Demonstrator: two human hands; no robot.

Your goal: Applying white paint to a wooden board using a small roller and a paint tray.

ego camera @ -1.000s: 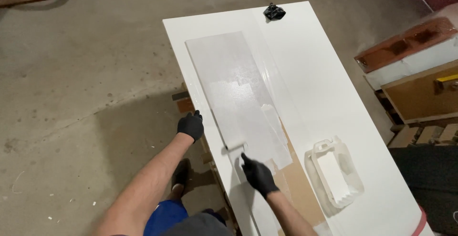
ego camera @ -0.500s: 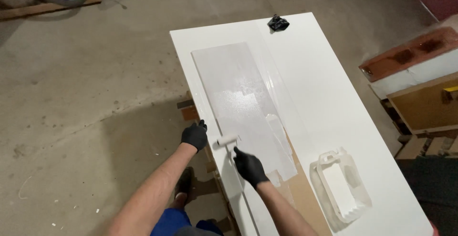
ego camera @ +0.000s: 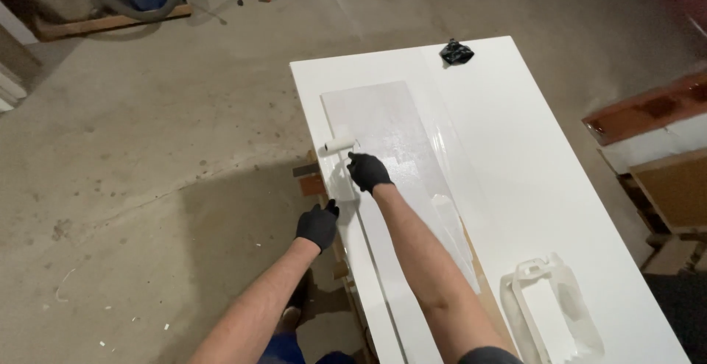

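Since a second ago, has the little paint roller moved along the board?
Yes. The paint roller has gone up the grey board, away from the paint tray and toward the far end.

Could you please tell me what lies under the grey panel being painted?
The panel lies on a white table, with brown board showing at its near edge. Whatever else is beneath it is covered.

White mini roller (ego camera: 337,145) lies crosswise on pale panel (ego camera: 394,158).

Bare concrete floor (ego camera: 147,158), grey, stained and speckled with white flecks. A wooden plank (ego camera: 110,22) and a grey hose (ego camera: 132,7) lie at the far left; boxes and boards (ego camera: 663,150) are stacked at the right edge. Lighting is dim and even.
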